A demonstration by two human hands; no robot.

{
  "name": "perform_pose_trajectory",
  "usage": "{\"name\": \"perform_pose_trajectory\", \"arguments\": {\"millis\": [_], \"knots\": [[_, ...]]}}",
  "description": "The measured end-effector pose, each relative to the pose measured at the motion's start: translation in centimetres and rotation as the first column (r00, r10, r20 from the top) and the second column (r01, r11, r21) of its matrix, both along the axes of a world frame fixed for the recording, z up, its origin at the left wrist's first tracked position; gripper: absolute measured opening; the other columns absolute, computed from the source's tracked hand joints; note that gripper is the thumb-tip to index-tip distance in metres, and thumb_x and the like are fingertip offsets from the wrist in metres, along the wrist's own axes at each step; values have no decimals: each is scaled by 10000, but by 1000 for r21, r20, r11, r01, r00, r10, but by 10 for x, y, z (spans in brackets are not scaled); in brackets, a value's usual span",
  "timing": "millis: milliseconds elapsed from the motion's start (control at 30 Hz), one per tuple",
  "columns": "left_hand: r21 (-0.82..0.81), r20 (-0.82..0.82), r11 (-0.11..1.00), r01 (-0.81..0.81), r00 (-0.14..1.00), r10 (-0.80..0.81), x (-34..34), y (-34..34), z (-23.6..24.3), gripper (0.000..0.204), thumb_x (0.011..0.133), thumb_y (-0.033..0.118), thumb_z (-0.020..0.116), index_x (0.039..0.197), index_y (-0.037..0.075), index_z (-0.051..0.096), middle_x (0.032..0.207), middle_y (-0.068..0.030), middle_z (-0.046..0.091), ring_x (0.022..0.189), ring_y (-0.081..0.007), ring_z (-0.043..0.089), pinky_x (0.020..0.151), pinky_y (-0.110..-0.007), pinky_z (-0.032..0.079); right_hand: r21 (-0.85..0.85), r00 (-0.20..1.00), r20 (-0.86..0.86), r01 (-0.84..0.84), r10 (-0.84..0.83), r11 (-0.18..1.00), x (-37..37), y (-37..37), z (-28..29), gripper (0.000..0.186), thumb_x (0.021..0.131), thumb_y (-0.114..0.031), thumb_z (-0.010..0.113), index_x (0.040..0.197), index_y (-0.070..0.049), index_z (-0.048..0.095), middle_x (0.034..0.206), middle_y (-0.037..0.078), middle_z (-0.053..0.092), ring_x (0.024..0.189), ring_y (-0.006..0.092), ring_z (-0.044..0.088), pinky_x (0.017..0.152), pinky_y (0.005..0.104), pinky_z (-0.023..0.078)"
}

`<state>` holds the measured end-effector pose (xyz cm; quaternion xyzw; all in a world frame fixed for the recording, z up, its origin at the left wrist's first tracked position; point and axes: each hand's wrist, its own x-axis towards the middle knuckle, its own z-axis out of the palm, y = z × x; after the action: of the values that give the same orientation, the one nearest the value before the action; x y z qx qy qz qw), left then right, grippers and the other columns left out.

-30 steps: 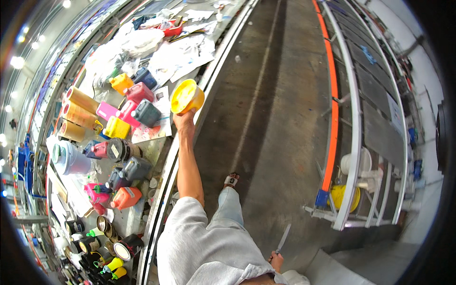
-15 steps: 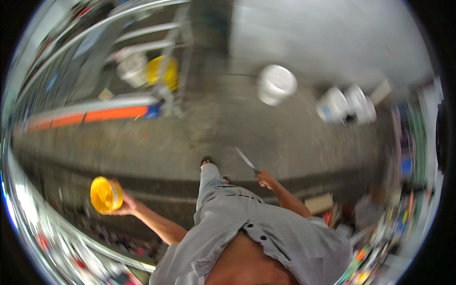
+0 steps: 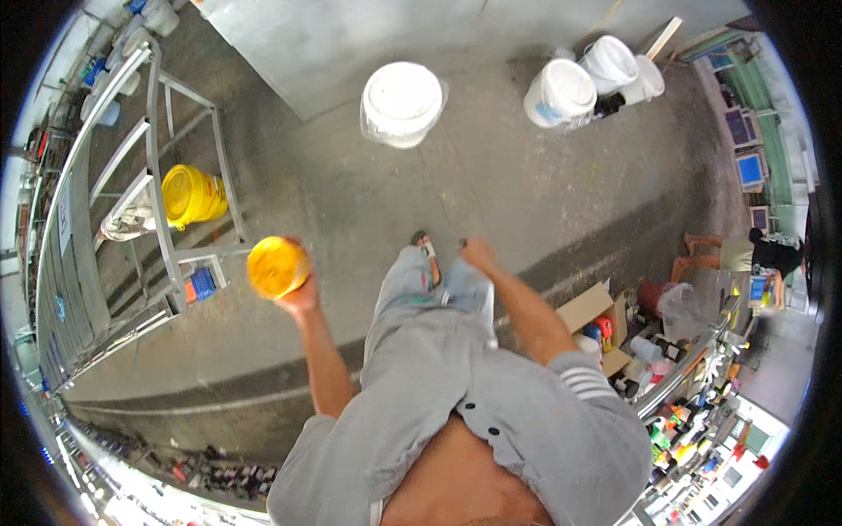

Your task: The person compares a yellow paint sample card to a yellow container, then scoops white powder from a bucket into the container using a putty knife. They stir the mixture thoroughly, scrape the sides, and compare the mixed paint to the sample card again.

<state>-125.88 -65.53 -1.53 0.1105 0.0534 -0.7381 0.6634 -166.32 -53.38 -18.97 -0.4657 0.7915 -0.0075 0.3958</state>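
My left hand (image 3: 303, 296) grips a round tub (image 3: 277, 268) from its near side, held out to the left at about waist height. Its top faces up and shows a thick yellow-orange surface. In front of my right thigh, my right hand (image 3: 479, 256) is closed, with a short dark piece of a knife (image 3: 463, 242) showing at the fingers. The knife's long thin blade is plain in the earlier view but cannot be made out now.
A white lidded bucket (image 3: 402, 103) stands ahead, with several more buckets (image 3: 561, 92) farther right. At left, a metal frame (image 3: 156, 167) stands by a yellow bucket (image 3: 195, 195). An open cardboard box (image 3: 586, 309) lies at right, and another person (image 3: 776, 254) is beyond.
My view has swung left to right, and the buckets ahead have shifted left and up. The tub has come forward and inward. The knife blade has dropped out of sight.
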Motion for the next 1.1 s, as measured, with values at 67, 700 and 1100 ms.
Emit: {"name": "perform_pose_trajectory", "arguments": {"millis": [67,700,1100], "knots": [[98,42,995,8,999,-12,-51,-8,-25,629,839,509,658,1308,98,570,1359,-188,540,1293,-370,477,1075,-488,416,49,1000,-21,-19,20,999,-27,-49,47,276,828,-240,613,916,12,683,972,232,680,956,409,645,803,490,522],[567,162,813,-134,986,49,-362,-34,-112,593,978,361,523,1481,88,365,1451,-101,475,1274,-331,504,1026,-502,450,-554,601,-235,-729,764,402,-109,-436,-210,157,813,-217,608,815,-70,665,921,68,598,920,236,583,668,329,546],[443,5,884,148,986,-167,-450,-157,-129,596,966,370,559,1440,54,386,1391,-152,479,1254,-348,487,983,-502,471,-453,898,-41,-408,438,793,-324,-442,-66,163,778,-82,620,885,35,584,929,191,554,860,339,635,589,425,571]]}}
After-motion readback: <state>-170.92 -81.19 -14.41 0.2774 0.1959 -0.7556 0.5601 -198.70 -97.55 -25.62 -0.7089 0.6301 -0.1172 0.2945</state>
